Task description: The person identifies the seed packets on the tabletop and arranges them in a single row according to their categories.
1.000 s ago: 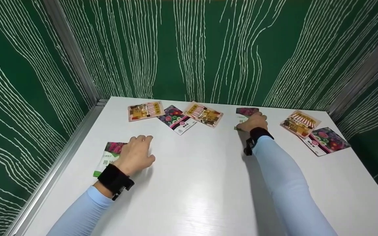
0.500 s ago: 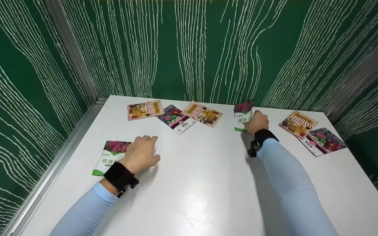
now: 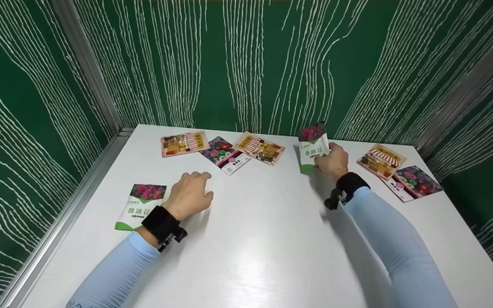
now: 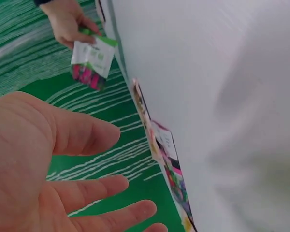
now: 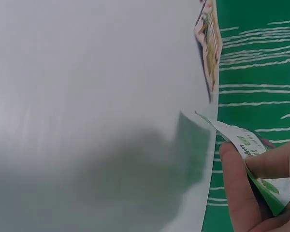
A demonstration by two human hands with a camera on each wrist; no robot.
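Observation:
My right hand [image 3: 334, 161] pinches a white and green seed packet [image 3: 313, 147] with pink flowers at its top, tilted up at the table's back edge. In the right wrist view the thumb lies on the packet's printed face [image 5: 251, 142] and fingers are behind it. My left hand [image 3: 189, 195] hovers over the table with relaxed, spread fingers and holds nothing; the left wrist view shows its thumb [image 4: 89, 133] apart from the fingers. Just left of that hand lies a matching seed packet [image 3: 141, 203], its lower right part overlapped by the black wrist band.
Along the back of the white table [image 3: 246, 239] lie two orange shop-print packets [image 3: 184, 144] with a dark floral packet [image 3: 225, 154] between them. At the right, another orange packet [image 3: 381, 160] overlaps a floral packet [image 3: 413, 183]. Green patterned panels [image 3: 246, 64] enclose the table.
My right hand has raised the seed packet from lying flat to tilted up, drawing back slightly. My left hand has shifted a little right, uncovering more of the packet beside it.

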